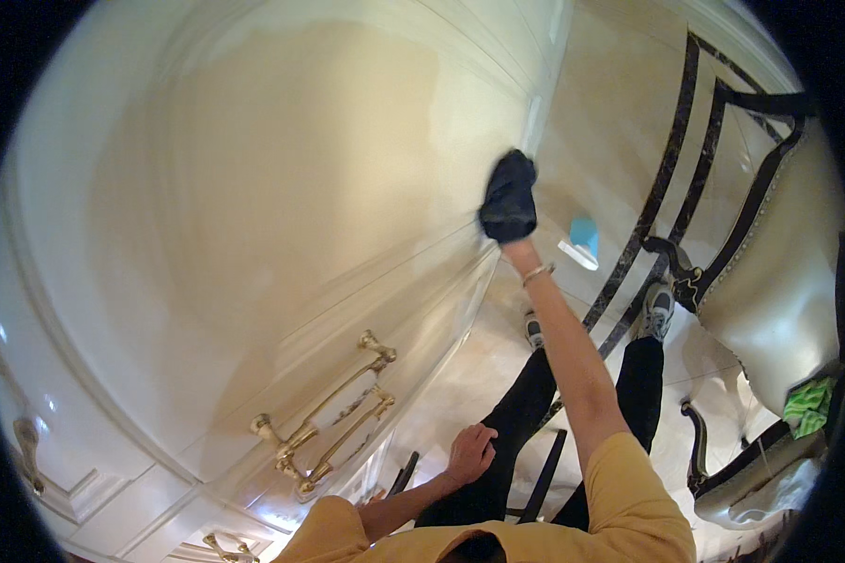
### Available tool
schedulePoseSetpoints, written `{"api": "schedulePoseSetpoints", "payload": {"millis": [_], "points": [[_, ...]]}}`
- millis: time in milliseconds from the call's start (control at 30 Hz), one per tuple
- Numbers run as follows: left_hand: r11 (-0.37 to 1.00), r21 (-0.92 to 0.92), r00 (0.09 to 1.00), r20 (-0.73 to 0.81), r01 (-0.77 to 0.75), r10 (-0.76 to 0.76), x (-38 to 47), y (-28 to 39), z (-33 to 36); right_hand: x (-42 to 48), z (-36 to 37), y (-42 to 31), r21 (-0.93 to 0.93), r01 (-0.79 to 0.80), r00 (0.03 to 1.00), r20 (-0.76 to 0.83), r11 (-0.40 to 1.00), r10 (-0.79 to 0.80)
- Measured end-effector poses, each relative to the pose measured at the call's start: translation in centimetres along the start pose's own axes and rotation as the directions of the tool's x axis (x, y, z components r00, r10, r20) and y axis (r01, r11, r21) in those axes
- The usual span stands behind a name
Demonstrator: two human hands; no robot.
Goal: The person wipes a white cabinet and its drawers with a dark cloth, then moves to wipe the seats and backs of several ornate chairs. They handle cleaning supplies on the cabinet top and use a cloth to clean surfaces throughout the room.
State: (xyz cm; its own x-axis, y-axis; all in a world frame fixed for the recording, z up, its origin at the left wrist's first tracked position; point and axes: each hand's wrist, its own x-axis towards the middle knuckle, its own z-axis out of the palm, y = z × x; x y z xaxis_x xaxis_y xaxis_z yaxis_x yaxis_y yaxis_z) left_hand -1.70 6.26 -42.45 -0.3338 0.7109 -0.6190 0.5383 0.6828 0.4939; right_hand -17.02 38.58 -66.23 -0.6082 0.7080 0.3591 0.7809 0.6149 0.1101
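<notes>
My right hand, inside a dark cloth or mitt [509, 200], is at the lower edge of a large cream panel [310, 155] with moulded borders. The covering hides the fingers, and contact with the panel is hard to judge; a bracelet [539, 273] circles the wrist. My left hand [472, 452] rests on my black-trousered left leg near the knee, fingers curled and holding nothing. Brass-and-white handles [341, 408] project from the cabinet front between the panel and my left arm. On the floor, right of the covered hand, lies a light-blue and white object [583, 241].
A dark wooden chair [781, 267] with studded cream upholstery stands at the right. Behind it, a green striped cloth [810, 407] lies on another upholstered seat [725, 503]. Dark stool or chair legs [546, 475] show beneath me. Dark marble bands [665, 169] cross the tiled floor.
</notes>
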Motion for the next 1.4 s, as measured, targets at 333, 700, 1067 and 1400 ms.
{"api": "schedulePoseSetpoints", "payload": {"millis": [333, 700, 1067, 1400], "points": [[0.992, 0.054, 0.991, -0.065, -0.116, 0.119, -1.1, 1.0, 0.6, 15.0, -22.5, 6.8, 0.981, 0.018, 0.961, 0.037, -0.192, 0.276], [0.981, 0.16, 0.994, 0.035, -0.11, 0.106, -3.7, 4.1, 2.5, 3.5, -22.6, 15.0, 0.651, -0.678, 0.734, 0.627, -0.341, -0.262], [1.0, 0.018, 1.0, 0.011, -0.008, 0.008, -7.0, 9.2, 4.5, 13.4, -40.9, 9.3, 0.943, 0.307, 0.929, -0.268, 0.126, -0.253], [0.307, -0.596, 0.548, -0.803, -0.742, -0.234, 5.6, 25.4, -25.2, 8.5, -38.3, 23.2, 0.96, -0.264, 0.954, 0.245, -0.095, -0.171]]}}
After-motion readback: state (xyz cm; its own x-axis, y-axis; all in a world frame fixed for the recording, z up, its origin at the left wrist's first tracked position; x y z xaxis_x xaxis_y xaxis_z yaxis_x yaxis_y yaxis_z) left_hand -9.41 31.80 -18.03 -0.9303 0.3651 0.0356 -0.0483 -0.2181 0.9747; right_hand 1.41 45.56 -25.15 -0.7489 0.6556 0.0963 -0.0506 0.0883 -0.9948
